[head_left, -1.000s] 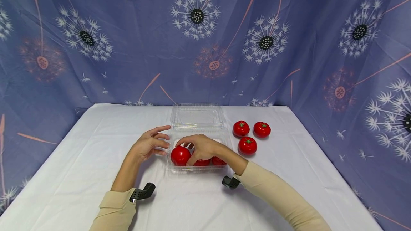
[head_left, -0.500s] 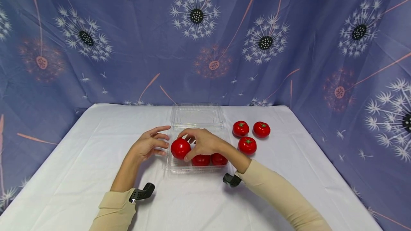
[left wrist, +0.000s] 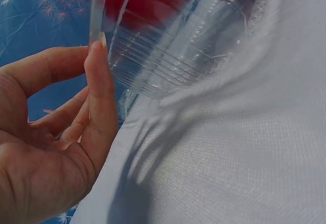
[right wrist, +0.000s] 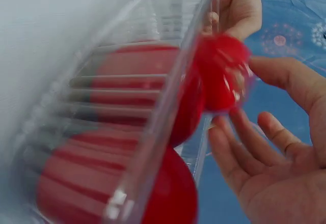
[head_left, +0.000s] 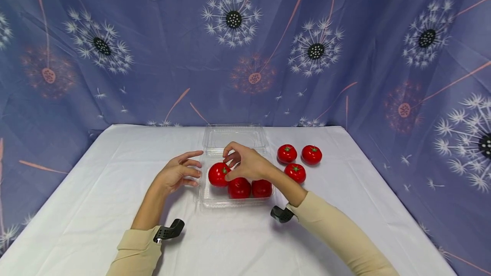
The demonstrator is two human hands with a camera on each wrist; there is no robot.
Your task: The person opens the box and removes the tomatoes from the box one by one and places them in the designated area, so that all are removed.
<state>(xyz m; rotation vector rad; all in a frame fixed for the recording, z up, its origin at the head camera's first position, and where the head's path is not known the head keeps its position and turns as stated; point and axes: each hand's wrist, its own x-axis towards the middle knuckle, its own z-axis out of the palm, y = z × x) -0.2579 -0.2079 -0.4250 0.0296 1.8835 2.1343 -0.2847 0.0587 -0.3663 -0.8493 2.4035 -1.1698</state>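
It looked like a staged recording set rather than a lived-in room. A table [head_left: 96,191] wore a plain white cloth, and directly behind the table hung a creased purple curtain [head_left: 153,46] printed with dandelions, hiding any walls.

Six tomatoes [head_left: 294,172]: three in one clear container [head_left: 234,199], three outside.
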